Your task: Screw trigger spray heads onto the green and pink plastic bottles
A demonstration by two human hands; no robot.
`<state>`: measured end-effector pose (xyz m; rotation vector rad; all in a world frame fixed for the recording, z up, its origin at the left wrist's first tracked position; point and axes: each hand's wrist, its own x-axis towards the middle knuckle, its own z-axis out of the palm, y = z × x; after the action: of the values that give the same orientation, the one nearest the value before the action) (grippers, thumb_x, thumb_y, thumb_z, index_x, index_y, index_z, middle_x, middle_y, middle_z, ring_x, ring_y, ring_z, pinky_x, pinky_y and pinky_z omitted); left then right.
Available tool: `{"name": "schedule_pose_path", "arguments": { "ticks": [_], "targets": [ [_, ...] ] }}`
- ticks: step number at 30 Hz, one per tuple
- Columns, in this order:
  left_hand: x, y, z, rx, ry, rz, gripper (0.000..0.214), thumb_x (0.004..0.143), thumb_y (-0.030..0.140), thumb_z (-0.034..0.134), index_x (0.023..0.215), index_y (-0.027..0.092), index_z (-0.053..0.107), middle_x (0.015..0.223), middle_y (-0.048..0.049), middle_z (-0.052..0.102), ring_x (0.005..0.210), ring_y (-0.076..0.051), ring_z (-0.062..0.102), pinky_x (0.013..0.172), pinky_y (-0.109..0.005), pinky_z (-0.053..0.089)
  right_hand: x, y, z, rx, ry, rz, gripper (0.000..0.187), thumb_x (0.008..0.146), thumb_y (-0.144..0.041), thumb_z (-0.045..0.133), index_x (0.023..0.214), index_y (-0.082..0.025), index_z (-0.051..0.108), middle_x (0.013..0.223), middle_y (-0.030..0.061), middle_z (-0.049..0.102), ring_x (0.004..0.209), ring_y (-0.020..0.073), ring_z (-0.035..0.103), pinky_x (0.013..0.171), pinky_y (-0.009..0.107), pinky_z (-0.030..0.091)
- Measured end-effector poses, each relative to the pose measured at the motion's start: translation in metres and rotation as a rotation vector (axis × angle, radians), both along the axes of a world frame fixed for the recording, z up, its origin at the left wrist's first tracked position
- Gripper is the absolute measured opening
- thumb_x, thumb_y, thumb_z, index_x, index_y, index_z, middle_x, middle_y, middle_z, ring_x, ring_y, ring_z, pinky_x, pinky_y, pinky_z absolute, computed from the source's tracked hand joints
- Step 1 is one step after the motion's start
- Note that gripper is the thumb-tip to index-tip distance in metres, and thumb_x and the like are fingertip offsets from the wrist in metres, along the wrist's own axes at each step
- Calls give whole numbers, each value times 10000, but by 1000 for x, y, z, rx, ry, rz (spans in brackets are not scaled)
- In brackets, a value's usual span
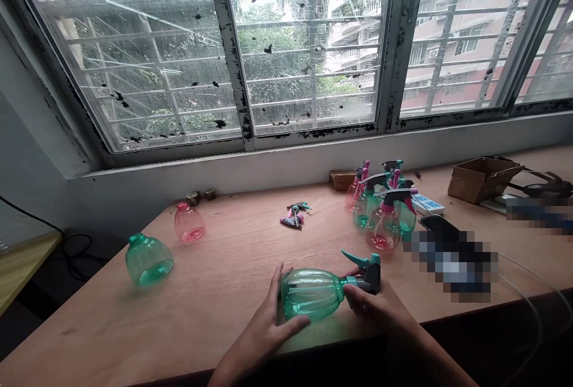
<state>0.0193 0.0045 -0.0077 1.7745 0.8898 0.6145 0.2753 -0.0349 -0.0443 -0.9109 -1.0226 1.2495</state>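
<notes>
A green see-through spray bottle [311,294] lies on its side between my hands, just above the table's front edge. Its black and teal trigger head [369,273] points to the right. My left hand [273,318] is wrapped round the base end of the bottle, thumb along the near side. At the neck, my right hand [376,306] grips the collar below the trigger head; some of its fingers are hidden behind the bottle. Off to the left stand a green bottle [149,260] and a pink bottle [189,223], both without spray heads.
Loose trigger heads [294,215] lie mid-table. Several spray bottles with heads, one a pink bottle [383,229], stand back right. Beyond them are a cardboard box [481,179], a black phone [441,227] and a white cable [532,300]. A window runs behind the wooden table [237,279].
</notes>
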Motion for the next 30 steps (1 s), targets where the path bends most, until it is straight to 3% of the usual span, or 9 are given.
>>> {"name": "schedule_pose_path", "arguments": {
  "ticks": [2,4,9,17,19,21,23,25,30],
  "targets": [
    [0,-1,0,39,18,-22,1212,767,468,792,1584,221,-67,1661,-134,170,1522,-302,175,1244,-443,106,-1,0,0,-4,11,-1,406,764,-472,825,913,-185,580,486,-64,575,379,90,466,381,200,378],
    [-1,-1,-1,53,15,-38,1207,767,492,788,1585,236,-61,1661,-135,169,1519,-313,182,1239,-455,120,-1,0,-1,-1,17,0,404,755,-466,834,902,-189,580,490,-66,572,388,87,470,386,194,373],
    [-5,4,-3,-3,-42,-7,884,935,635,471,1588,225,37,1651,-126,210,1514,-289,211,1232,-458,155,-1,-1,-2,-2,2,29,417,748,-474,839,915,-180,596,482,-74,550,387,81,463,390,186,347],
    [1,-1,0,24,-6,-17,1264,719,502,828,1583,246,-58,1651,-149,188,1518,-314,182,1243,-457,97,1,0,-1,-6,-30,-2,402,770,-478,819,933,-186,595,497,-76,561,370,87,460,379,200,338],
    [-2,0,-1,22,-31,-36,1204,763,590,753,1584,240,-55,1653,-153,182,1517,-318,190,1240,-470,113,1,0,-1,-3,-38,13,407,763,-485,821,924,-185,598,493,-75,556,375,88,460,385,202,335],
    [-4,2,-2,6,-49,-36,1034,865,668,572,1587,233,-26,1652,-150,191,1514,-304,205,1235,-476,133,1,-1,-1,-4,-67,29,429,751,-505,821,924,-174,612,483,-69,551,378,91,456,383,204,319],
    [-5,3,-2,-4,-48,-15,909,921,669,462,1587,240,15,1648,-140,209,1510,-298,215,1230,-489,144,1,-2,0,-6,-110,49,449,743,-517,822,939,-160,631,482,-59,555,382,98,459,380,208,306],
    [-4,3,-1,-8,-47,-1,915,915,631,518,1584,249,26,1645,-137,218,1505,-304,226,1226,-494,156,1,-1,0,-3,-113,53,453,738,-514,826,943,-157,638,487,-57,555,386,98,460,383,209,312],
    [1,-4,3,43,6,-23,1172,779,437,786,1580,257,-51,1646,-151,197,1506,-309,217,1229,-462,154,0,0,0,-6,-20,-3,428,748,-503,825,920,-176,609,490,-69,547,379,87,452,385,201,347]
  ]
}}
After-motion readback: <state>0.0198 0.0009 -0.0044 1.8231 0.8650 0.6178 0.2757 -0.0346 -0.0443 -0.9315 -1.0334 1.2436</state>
